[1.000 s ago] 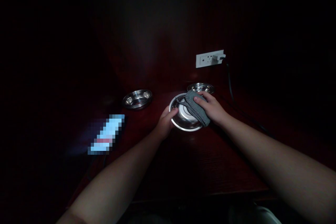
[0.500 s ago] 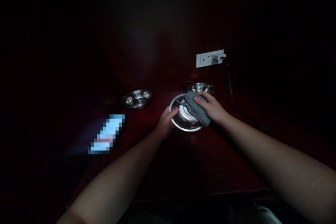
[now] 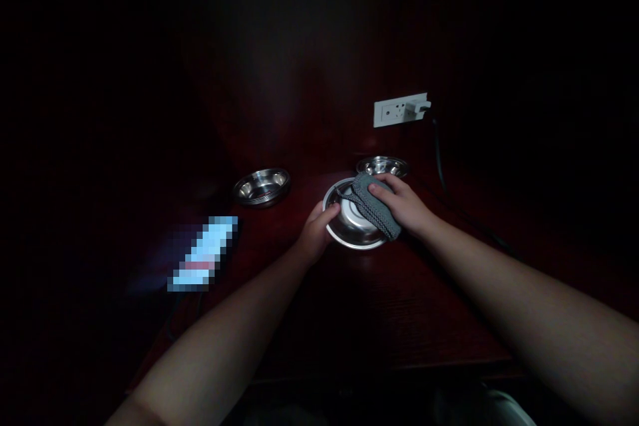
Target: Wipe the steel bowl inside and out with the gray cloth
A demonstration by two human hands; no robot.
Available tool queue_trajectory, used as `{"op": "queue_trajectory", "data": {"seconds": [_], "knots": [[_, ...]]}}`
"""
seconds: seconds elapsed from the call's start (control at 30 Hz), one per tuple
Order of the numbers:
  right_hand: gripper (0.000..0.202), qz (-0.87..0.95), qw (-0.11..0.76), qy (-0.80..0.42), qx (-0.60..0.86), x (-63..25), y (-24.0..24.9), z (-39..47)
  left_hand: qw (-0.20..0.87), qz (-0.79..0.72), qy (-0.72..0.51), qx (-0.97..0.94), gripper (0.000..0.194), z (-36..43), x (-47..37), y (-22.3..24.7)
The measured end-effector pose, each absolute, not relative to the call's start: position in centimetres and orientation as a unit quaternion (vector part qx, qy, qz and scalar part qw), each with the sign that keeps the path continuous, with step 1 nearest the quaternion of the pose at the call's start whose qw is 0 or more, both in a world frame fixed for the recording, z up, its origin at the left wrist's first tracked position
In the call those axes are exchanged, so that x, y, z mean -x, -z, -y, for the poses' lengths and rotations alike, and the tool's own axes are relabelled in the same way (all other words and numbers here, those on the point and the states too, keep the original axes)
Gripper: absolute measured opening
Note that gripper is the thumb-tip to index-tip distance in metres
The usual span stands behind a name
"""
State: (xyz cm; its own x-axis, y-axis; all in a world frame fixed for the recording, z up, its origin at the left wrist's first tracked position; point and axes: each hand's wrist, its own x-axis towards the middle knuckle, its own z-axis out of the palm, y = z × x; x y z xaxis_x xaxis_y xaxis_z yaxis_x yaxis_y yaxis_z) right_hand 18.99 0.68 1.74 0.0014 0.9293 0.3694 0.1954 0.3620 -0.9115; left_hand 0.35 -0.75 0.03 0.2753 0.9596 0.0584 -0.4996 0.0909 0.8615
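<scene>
A shiny stainless steel bowl (image 3: 344, 231) is held above the dark red table, its inside turned toward me. My left hand (image 3: 318, 229) is closed on its left rim, thumb inside and fingers hidden beneath. In my right hand (image 3: 399, 203) is a folded grey cloth (image 3: 377, 210), pressed against the bowl's right rim and covering part of the inside. Behind the right hand another steel bowl (image 3: 382, 165) rests on the table, partly hidden. To the left stands a small stack of steel bowls (image 3: 262, 188).
A lit, blurred-out phone screen (image 3: 204, 256) is at the left, with a cable below it. On the back wall a white socket panel (image 3: 401, 110) carries a plug, and a dark cord (image 3: 438, 156) runs down to the right. The front table edge (image 3: 399, 367) lies near me.
Almost nothing differs. Both hands, the bowl and the cloth keep nearly the same place, and the view has shifted very slightly.
</scene>
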Motion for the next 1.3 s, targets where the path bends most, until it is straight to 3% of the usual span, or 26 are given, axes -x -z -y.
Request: {"op": "queue_trajectory", "data": {"seconds": [1.3], "knots": [[0.036,0.622,0.535,-0.342,0.458,-19.00,-1.65,-0.62,0.681,-0.292,-0.531,-0.412,0.034,1.04,-0.47,-0.39]]}}
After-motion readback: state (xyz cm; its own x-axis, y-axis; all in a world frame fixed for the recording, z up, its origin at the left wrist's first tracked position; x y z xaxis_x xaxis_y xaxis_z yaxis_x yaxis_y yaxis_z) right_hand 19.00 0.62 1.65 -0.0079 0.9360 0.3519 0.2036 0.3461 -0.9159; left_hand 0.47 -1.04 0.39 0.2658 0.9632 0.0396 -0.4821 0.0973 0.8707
